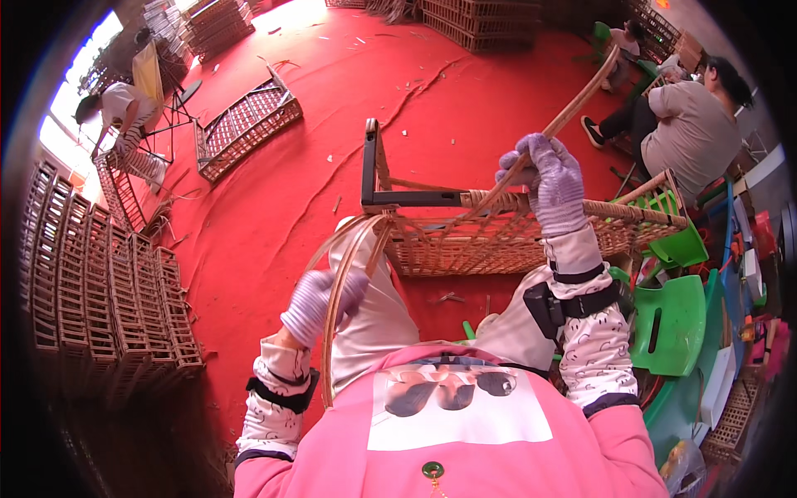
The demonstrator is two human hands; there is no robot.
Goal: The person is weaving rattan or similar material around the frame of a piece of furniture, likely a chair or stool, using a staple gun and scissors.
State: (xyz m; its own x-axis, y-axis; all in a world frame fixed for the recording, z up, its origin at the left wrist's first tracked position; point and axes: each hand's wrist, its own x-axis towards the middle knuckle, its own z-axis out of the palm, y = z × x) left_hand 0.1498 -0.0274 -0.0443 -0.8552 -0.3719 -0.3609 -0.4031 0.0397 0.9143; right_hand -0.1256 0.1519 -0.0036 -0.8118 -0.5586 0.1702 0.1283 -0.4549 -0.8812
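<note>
Across my lap rests a woven rattan basket frame [506,249], with a black corner bracket [371,166] rising at its left end. Rattan is wound around part of its upper rail. My right hand [552,178], in a lilac glove, is raised above that rail and pinches a flat rattan strip [573,108]. The strip runs from the rail up past the hand to the far right. At the frame's left end, several long strips bend down toward my body. My left hand [324,303], also gloved, is curled around these rattan strips [339,286]; its fingertips are partly hidden.
Stacked rattan baskets [100,282] stand at the left. Another basket [249,124] lies on the red floor covering [332,91]. A green plastic chair [671,324] and a cluttered table [722,332] are close on my right. One person [693,124] sits at the right; another [124,120] bends at the left.
</note>
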